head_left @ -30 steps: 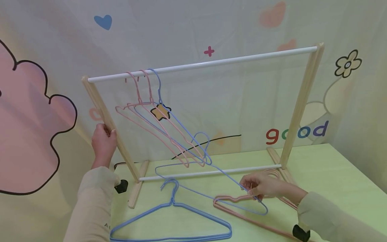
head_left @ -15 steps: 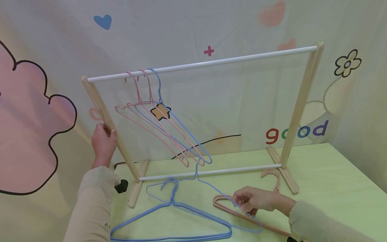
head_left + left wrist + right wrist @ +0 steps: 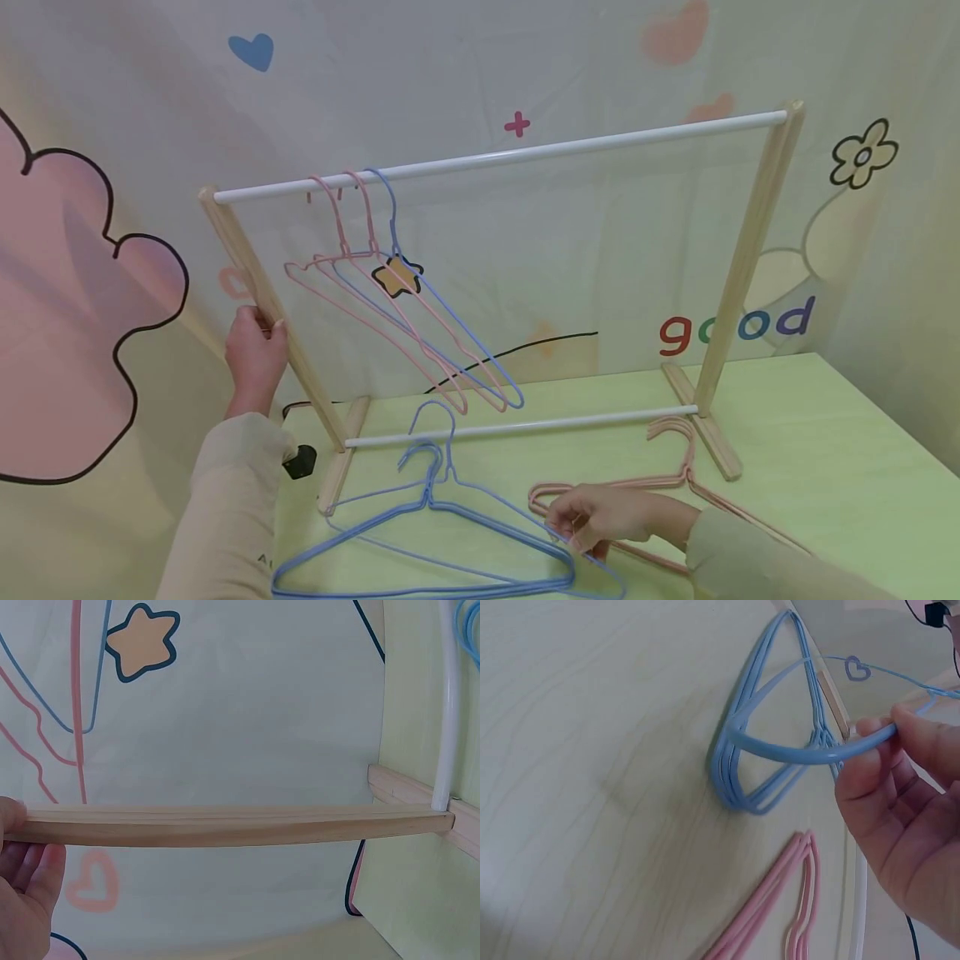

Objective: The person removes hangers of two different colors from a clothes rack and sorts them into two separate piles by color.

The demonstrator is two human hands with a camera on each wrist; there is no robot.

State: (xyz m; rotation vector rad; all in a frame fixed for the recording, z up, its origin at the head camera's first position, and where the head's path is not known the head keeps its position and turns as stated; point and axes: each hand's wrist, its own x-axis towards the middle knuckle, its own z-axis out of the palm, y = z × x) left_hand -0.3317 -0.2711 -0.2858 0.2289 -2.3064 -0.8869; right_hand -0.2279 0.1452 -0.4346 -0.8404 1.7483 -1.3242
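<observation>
Pinched between thumb and fingers of the right hand [image 3: 600, 518]: one blue hanger [image 3: 810, 754], lifted just above the blue stack [image 3: 423, 550] on the table [image 3: 825, 450]. Best kept level and clear of that stack so hooks don't snag. Left hand [image 3: 255, 354] wrapped round the rack's wooden post [image 3: 262, 292], steadying it. Pink and blue hangers [image 3: 397, 325] already crowding the left end of the top rail [image 3: 525, 154]; lower rail [image 3: 525, 427] crossing just behind the lifted hook. Pink hangers [image 3: 675, 483] flat beside the right hand.

Green table [image 3: 825, 433], wooden rack [image 3: 738, 275], blue hangers [image 3: 420, 567], pink hangers [image 3: 675, 483]
</observation>
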